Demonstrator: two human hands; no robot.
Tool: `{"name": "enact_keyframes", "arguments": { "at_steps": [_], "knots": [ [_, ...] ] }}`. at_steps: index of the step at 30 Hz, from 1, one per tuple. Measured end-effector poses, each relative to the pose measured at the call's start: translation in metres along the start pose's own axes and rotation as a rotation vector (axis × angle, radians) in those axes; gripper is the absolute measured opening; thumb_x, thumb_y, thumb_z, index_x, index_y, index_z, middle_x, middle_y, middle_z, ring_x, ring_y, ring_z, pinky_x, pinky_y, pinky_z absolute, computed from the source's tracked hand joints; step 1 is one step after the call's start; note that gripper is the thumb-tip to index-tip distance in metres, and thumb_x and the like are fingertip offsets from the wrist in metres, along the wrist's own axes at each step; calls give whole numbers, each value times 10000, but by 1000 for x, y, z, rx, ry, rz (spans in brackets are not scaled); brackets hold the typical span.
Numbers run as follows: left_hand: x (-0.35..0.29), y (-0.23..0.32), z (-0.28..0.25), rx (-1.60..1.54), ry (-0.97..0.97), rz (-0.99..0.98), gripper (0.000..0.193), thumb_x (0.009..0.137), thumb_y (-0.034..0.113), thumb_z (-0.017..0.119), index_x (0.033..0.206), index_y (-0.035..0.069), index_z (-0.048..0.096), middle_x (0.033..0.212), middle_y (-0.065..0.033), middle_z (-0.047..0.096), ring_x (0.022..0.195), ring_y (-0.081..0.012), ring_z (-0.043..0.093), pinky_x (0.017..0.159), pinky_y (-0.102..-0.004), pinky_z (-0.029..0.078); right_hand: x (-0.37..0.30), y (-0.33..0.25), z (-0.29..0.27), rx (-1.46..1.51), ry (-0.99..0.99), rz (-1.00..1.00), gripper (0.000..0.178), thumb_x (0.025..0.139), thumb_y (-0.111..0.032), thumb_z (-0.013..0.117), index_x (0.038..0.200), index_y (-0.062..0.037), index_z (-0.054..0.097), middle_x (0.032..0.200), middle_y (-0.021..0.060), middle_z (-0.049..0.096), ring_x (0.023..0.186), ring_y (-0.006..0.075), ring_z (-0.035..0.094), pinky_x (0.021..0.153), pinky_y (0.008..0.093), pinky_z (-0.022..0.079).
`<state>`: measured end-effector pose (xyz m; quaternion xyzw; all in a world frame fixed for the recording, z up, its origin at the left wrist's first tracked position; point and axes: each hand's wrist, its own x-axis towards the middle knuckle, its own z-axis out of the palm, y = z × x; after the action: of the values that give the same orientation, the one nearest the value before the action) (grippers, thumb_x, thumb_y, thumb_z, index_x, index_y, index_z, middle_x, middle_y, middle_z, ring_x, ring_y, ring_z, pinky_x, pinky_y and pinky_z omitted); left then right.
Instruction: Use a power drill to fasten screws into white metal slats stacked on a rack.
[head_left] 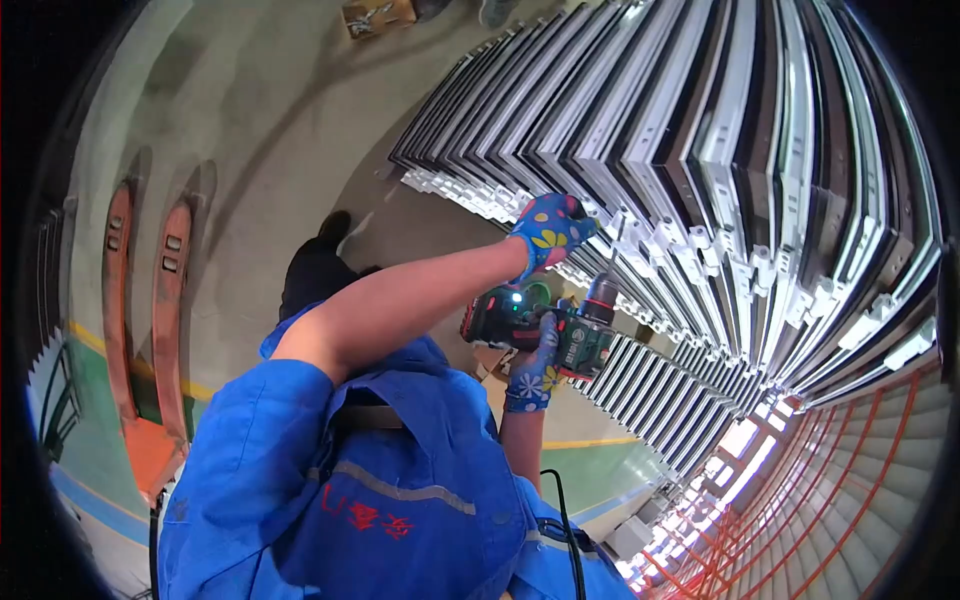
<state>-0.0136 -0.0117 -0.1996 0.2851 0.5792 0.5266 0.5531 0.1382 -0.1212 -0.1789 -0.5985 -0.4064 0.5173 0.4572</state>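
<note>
Green-black cordless drill [545, 335] sits mid-frame, nose up against the stacked white and dark window frames [720, 170], gripped by the right hand [533, 365] in a blue flowered glove. Left hand [550, 228], same glove, clenched on a frame edge just above the drill. Orange pallet jack [140, 330] stands well apart on the floor [270, 120] at left.

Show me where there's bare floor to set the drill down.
Bare floor lies between the orange pallet jack and the stacked frames. By the hands it is crowded: the left hand rests on the frames, and the right hand holds the drill close to them.
</note>
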Motion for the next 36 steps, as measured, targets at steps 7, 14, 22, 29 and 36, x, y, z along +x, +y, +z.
{"name": "enact_keyframes", "arguments": {
  "at_steps": [7,14,22,29,36],
  "knots": [
    [1,5,-2,7,8,45,276,763,296,712,781,26,653,694,-82,625,638,-113,532,589,-281,437,0,-4,5,-275,-24,-147,322,860,-155,603,1152,-49,517,1030,58,581,924,153,550,833,314,460],
    [1,-4,9,-128,25,50,273,764,296,722,776,36,641,675,-45,602,628,-103,501,586,-277,421,0,2,4,-332,10,-218,332,864,-106,586,1178,-34,505,1030,43,567,928,123,532,844,285,445],
    [13,-18,8,-75,-3,103,176,785,216,711,749,55,649,663,3,586,629,-73,475,591,-250,403,0,-4,7,-507,-60,-284,323,881,-192,575,1171,-62,520,1057,55,575,918,140,553,820,299,461],
    [7,-6,6,-109,-9,67,207,793,254,697,799,50,664,688,-11,609,639,-81,497,591,-254,408,6,-2,-5,-506,-138,-253,352,877,-156,577,1203,-48,497,1068,49,559,948,131,533,841,283,447],
    [12,-17,10,-75,30,42,234,786,269,702,826,42,658,719,-17,623,654,-89,511,603,-259,422,3,-7,2,-384,-149,-233,314,886,-189,564,1168,-57,519,1052,60,575,927,152,551,822,310,459]
  ]
}}
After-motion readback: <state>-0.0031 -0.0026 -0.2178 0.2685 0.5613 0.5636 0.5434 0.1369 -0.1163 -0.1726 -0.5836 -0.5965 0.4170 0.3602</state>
